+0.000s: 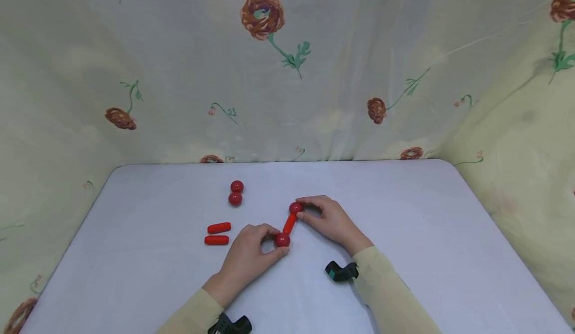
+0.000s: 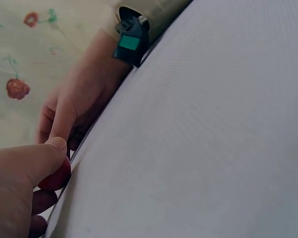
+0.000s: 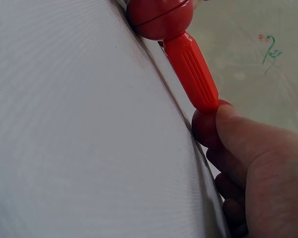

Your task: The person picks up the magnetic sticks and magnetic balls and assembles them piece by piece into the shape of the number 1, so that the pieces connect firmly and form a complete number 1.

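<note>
A bright red ribbed rod [image 1: 289, 223] joins two dark red balls, one at each end, low over the white table. My left hand [image 1: 251, 254] pinches the nearer ball [image 1: 282, 240] between thumb and fingers. On the farther ball [image 1: 295, 208], thumb and fingers of my right hand [image 1: 330, 221] close in a pinch. The right wrist view shows the rod [image 3: 192, 74] meeting both balls, with a seam line around the upper ball [image 3: 161, 17]. In the left wrist view, the left thumb partly covers its ball [image 2: 57, 177].
Two more red balls [image 1: 235, 199] sit together farther back, left of the hands. Two loose red rods [image 1: 216, 240] lie side by side left of my left hand. The white table [image 1: 404, 199] meets a flowered curtain [image 1: 332, 109] behind and at both sides.
</note>
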`<state>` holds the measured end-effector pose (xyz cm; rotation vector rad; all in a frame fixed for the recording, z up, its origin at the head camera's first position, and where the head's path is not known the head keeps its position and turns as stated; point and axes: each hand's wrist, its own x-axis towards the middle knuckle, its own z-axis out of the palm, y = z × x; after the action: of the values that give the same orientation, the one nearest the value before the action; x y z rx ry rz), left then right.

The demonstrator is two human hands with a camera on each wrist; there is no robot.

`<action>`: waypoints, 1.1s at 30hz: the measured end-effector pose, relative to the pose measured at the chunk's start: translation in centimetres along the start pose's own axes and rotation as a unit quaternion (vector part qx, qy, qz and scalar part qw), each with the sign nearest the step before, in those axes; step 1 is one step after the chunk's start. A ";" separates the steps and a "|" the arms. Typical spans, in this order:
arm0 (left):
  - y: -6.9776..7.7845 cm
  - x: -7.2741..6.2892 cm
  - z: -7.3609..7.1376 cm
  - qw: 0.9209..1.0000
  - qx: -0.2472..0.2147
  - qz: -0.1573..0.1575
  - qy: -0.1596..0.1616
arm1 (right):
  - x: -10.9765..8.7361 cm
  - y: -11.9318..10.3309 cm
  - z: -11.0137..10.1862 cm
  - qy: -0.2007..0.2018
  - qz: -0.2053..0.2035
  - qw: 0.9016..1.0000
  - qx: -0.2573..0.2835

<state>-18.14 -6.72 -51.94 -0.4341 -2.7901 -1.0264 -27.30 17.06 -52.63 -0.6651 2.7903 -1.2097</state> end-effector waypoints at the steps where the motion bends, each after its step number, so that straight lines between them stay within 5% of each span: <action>1: 0.0 0.0 0.0 1.000 0.001 0.000 0.001 | 0.0 0.0 0.0 0.000 0.000 1.000 -0.003; 13: 0.2 -0.7 -1.8 0.999 0.006 -0.038 -0.028 | -0.1 0.2 0.3 0.001 0.006 1.000 0.000; 19: -0.8 -1.3 -3.6 0.998 0.000 -0.059 0.007 | -0.1 0.2 0.1 0.003 0.011 1.000 -0.005; 27: -3.1 -2.9 -6.5 0.999 0.001 -0.024 0.049 | 0.0 0.0 0.0 -0.003 0.014 1.000 -0.001; 33: -5.2 -3.8 -8.2 0.996 0.022 -0.040 0.082 | -0.1 0.0 0.0 -0.002 0.015 1.000 0.000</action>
<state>-15.96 -16.70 -49.72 -0.2244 -2.6962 -0.9666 -27.23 17.16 -52.65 -0.6229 2.7869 -1.2024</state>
